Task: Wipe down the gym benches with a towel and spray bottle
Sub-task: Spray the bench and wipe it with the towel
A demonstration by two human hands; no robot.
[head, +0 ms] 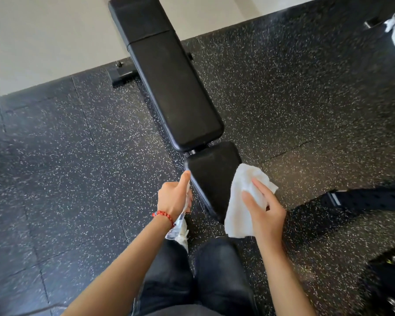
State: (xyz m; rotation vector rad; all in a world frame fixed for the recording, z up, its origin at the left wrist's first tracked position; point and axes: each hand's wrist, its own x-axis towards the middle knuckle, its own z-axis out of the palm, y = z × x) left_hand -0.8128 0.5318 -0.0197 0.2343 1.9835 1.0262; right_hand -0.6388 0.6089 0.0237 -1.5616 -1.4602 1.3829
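The black bench (169, 74) is laid lengthwise away over speckled rubber flooring (305, 99); a clear spray bottle (180, 224) is gripped by the left hand (173, 197), a white towel (244, 201) by the right hand (264, 213).

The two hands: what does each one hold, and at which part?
The left hand grips the clear spray bottle at its neck, near the top. The right hand holds the white towel near its middle, fingers on top.
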